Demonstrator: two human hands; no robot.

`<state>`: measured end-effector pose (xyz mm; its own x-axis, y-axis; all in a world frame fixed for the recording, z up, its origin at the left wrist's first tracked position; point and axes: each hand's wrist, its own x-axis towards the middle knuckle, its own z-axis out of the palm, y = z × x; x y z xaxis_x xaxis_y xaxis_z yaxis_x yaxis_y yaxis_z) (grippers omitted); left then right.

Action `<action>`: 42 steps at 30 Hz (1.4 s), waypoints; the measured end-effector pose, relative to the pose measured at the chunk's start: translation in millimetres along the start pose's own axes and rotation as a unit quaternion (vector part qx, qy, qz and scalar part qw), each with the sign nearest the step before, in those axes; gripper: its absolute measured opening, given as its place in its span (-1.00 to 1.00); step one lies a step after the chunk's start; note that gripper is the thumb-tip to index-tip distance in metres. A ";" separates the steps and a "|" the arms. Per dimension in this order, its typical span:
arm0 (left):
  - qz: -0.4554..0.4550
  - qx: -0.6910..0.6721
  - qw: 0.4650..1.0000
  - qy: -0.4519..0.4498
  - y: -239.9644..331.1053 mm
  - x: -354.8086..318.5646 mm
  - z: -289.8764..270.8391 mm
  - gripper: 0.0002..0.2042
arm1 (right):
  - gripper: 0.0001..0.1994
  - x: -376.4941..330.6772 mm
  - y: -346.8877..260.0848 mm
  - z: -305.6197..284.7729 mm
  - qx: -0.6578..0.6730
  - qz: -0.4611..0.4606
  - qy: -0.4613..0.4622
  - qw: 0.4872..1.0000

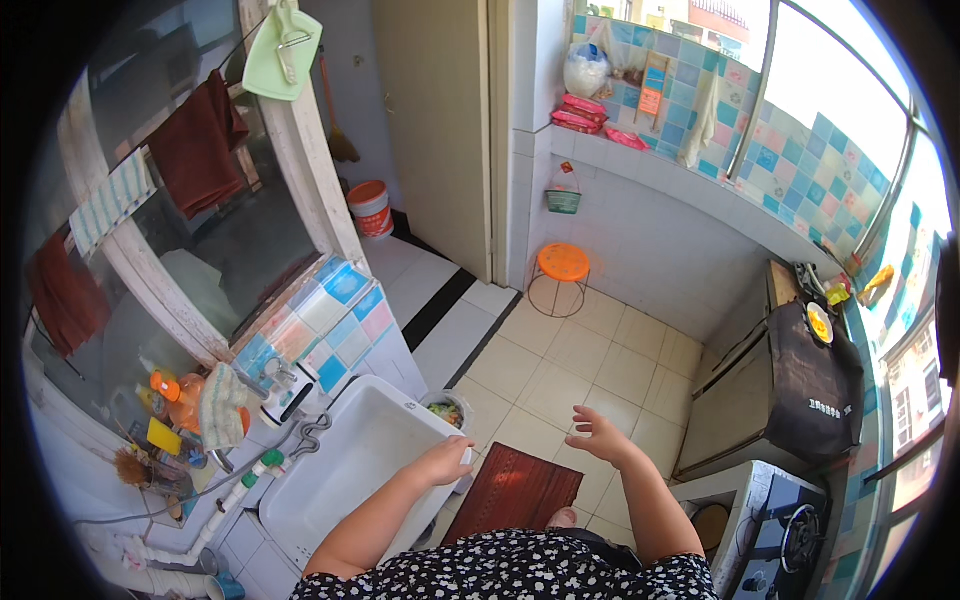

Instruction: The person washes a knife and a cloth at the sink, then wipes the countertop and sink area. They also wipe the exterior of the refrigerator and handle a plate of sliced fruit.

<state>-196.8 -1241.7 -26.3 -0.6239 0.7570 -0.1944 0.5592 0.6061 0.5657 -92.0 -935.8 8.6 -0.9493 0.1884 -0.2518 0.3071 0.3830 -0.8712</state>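
Note:
My left hand (pixel 445 462) is over the right rim of the white sink (pixel 345 470), beside a bin (pixel 455 412) with scraps in it. Its fingers point to the right, loosely bent and apart, and nothing shows in them; whether it touches the rim I cannot tell. Out over the tiled floor, my right hand (pixel 600 437) hangs in the air with thumb and fingers spread, holding nothing. A dark red mat (pixel 515 492) lies on the floor below and between both hands.
To the right stand a gas stove (pixel 775 540) and a dark-covered cabinet (pixel 815 385) with a bowl of yellow food (pixel 819 323). An orange stool (pixel 563 262) is by the far wall, near an open door (pixel 435 130). Bottles and a tap (pixel 222 460) crowd the sink's left side.

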 end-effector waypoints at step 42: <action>0.211 -0.137 0.870 -0.425 420.5 764.4 110.3 -0.70 | -0.77 61.1 265.3 -586.8 0.538 0.047 0.599 0.591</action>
<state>-378.4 -381.3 -25.4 0.2994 0.8752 -0.3800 0.4175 0.2380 0.8770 -28.7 -291.9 9.5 -0.0046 0.9152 -0.4029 -0.4791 -0.3557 -0.8025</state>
